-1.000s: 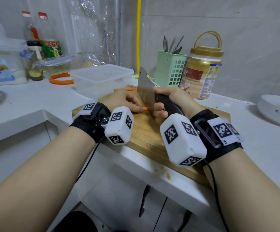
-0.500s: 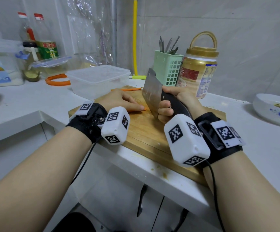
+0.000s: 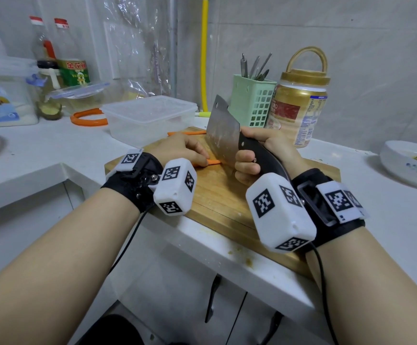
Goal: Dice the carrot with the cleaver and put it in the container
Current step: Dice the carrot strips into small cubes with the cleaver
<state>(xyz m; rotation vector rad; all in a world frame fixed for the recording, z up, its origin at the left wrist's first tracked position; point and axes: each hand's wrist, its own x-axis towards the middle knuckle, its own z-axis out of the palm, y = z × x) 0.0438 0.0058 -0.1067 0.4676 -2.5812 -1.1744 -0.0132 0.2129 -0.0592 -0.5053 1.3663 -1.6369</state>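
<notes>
A thin orange carrot strip (image 3: pixel 212 162) lies on the wooden cutting board (image 3: pixel 217 202). My left hand (image 3: pixel 180 150) lies over it and pins it down, so only its right end shows. My right hand (image 3: pixel 264 155) grips the black handle of the cleaver (image 3: pixel 221 130). The steel blade stands on edge just right of my left fingertips, its edge down at the strip's exposed end. Another carrot strip (image 3: pixel 190 132) lies at the far edge of the board. The clear plastic container (image 3: pixel 150 118) stands just behind the board, with no lid on it.
A green utensil basket (image 3: pixel 252 103) and a gold-lidded jar (image 3: pixel 299 105) stand behind the board on the right. A white bowl (image 3: pixel 411 163) sits far right. Bottles, an orange ring (image 3: pixel 88 118) and boxes crowd the back left. The counter edge runs close below the board.
The cleaver tilted up off the board half a second ago and has come back down at the strip's end. My left hand has stayed on the carrot.
</notes>
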